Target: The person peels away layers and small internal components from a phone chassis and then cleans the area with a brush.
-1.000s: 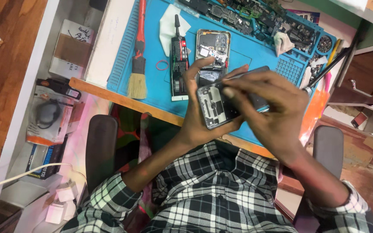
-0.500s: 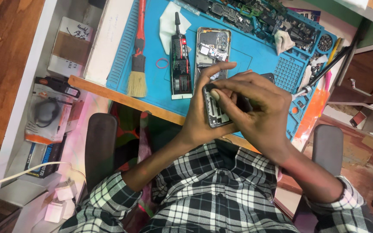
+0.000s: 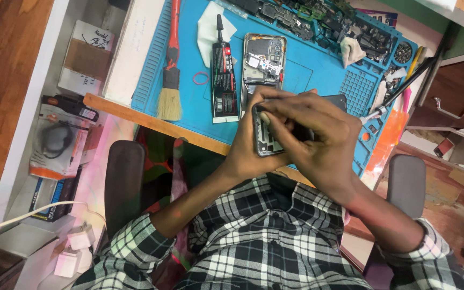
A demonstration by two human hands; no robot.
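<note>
Whereas a second earlier the opened phone (image 3: 267,134) was gripped wide by both hands, it was now found cradled in the left hand (image 3: 253,145), fingers closed round it, near the blue mat's (image 3: 189,107) front edge; the right hand (image 3: 318,134) was curled over it, pressing.

Black-and-white plaid shirt (image 3: 259,241), long sleeves

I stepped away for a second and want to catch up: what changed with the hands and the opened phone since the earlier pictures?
The right hand has closed in over the opened phone, now pressing fingertips on its upper end; the thin tool seen a second ago is no longer visible. The left hand still cradles the phone from below. The brush, glue tube and second opened phone lie unmoved on the blue mat.
</note>
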